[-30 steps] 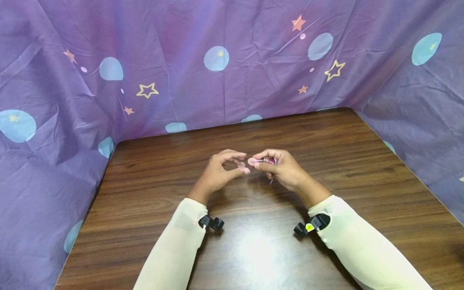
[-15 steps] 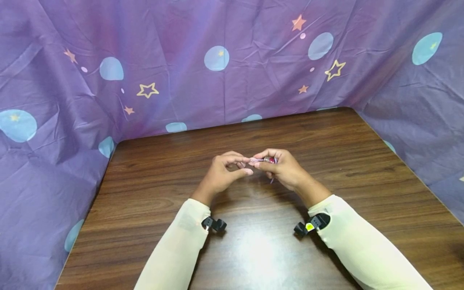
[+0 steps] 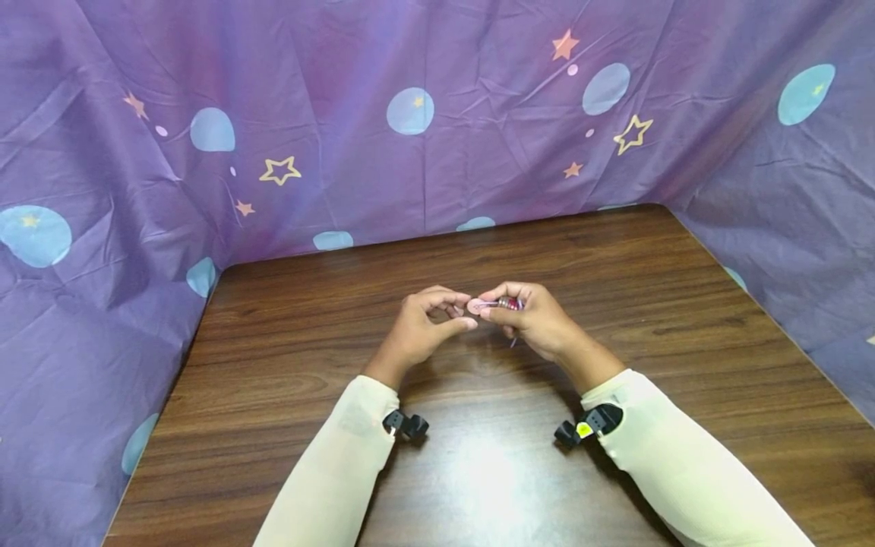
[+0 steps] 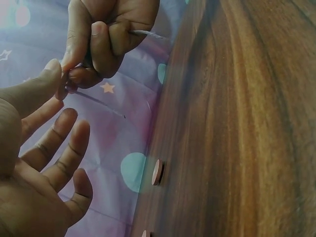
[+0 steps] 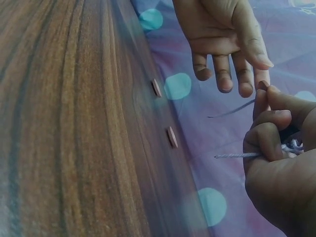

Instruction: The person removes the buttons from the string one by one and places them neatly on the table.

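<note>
My right hand [image 3: 536,323] pinches a small round pink disc [image 3: 475,306] between thumb and index finger. In the same grip is a thin pale purple cord [image 5: 236,156] with red and silver beads [image 3: 509,303] bunched on it; one end hangs below the fingers. A loose cord end [image 5: 232,112] sticks out near the disc. My left hand [image 3: 420,327] lies just left of the disc, thumb and fingers extended. Its index fingertip is at the disc's edge; whether it touches is hard to tell. Fingers hide how the cord meets the disc.
Both wrist views show two flat pink discs on the brown wooden table, one nearer [image 5: 156,88] the left hand and another [image 5: 172,137] beside it. A purple curtain [image 3: 437,167] with stars and blue spots surrounds the table's back and sides.
My left hand has shifted slightly right, up to the disc. The disc tipped half a second ago and shows its round face again now. My right hand stays nearly still.
</note>
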{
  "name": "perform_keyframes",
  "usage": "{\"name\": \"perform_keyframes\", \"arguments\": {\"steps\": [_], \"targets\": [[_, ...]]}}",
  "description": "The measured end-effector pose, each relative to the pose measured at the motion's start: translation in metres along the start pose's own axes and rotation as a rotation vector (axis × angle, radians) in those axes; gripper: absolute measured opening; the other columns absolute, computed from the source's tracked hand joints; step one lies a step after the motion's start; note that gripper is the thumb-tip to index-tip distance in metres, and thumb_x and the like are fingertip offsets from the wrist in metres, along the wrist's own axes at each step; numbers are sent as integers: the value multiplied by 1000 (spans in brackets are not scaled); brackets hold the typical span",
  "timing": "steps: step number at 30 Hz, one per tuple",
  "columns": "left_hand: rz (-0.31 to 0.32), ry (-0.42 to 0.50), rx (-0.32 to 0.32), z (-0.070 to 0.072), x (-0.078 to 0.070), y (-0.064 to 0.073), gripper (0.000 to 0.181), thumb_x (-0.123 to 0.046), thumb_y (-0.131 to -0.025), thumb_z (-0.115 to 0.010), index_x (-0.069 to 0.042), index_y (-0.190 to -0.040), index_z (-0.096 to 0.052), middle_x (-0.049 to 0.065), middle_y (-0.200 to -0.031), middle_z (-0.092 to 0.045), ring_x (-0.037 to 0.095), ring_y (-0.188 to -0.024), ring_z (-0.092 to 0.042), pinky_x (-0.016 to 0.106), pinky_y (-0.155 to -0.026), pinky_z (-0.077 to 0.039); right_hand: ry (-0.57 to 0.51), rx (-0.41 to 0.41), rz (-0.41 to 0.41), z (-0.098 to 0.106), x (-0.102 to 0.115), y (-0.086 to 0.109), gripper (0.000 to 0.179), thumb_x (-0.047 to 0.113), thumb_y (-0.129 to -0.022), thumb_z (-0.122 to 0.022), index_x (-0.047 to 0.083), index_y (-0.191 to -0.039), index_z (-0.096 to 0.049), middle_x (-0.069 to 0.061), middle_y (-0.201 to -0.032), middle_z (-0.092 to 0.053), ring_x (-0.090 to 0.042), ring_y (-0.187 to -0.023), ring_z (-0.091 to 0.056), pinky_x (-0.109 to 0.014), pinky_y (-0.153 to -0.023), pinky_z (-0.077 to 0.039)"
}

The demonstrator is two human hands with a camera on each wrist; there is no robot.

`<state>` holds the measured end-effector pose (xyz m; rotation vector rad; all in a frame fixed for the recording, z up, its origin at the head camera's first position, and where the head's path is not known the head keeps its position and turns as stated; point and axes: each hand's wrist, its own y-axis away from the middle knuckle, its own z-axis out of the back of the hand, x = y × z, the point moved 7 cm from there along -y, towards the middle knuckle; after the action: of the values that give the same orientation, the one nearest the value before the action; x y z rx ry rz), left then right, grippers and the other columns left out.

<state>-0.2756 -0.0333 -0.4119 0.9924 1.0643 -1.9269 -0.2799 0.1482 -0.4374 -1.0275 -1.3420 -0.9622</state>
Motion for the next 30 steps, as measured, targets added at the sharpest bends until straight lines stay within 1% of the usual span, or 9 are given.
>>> {"name": "perform_keyframes", "arguments": {"steps": [3,12,18,21,25,30], "targets": [[1,-15,3,-1,1,0,34,-9,-90,-89,1,-122,-79,18,-114,-78,30,-100,-74,46,-95,-64,3,1,-2,0,-1,0,20,-2,-96,-76,17,-101,-79,8,-93,-82,-4,-55,-51,-20,-50,-44],[0,-29,6,-3,-1,0,34,-10,-91,-88,0,-122,-79,17,-114,-78,31,-100,-74,45,-94,-64,7,16,14,0,0,1,19,1,-95,-80,19,-99,-79,3,-94,-83,-4,-55,-51,-21,-50,-44],[-3,-33,-1,-4,-1,1,32,-9,-92,-87,-1,-122,-80,16,-114,-79,27,-98,-74,49,-93,-64,34,25,3,-1,0,2,17,2,-94,-81,19,-100,-80,5,-88,-81,-5,-54,-50,-22,-51,-44],[-4,-29,-6,-4,0,1,31,-9,-92,-87,-2,-120,-80,16,-114,-78,30,-99,-74,51,-93,-63,49,22,-2,-2,1,3,19,-1,-95,-78,17,-102,-80,8,-84,-79,-5,-54,-51,-21,-51,-45],[-15,-21,-15,-4,-1,0,28,-7,-91,-87,-1,-118,-80,17,-115,-77,37,-101,-74,53,-92,-63,53,23,-3,-2,2,3,20,-3,-95,-76,15,-105,-79,9,-82,-78,-5,-54,-50,-21,-51,-45],[-35,-9,-20,-5,-1,0,27,-5,-91,-86,2,-116,-79,20,-115,-76,39,-102,-73,55,-94,-63,46,34,-2,-2,3,3,22,-3,-96,-74,16,-107,-78,8,-80,-76,-6,-54,-50,-22,-51,-45]]}}
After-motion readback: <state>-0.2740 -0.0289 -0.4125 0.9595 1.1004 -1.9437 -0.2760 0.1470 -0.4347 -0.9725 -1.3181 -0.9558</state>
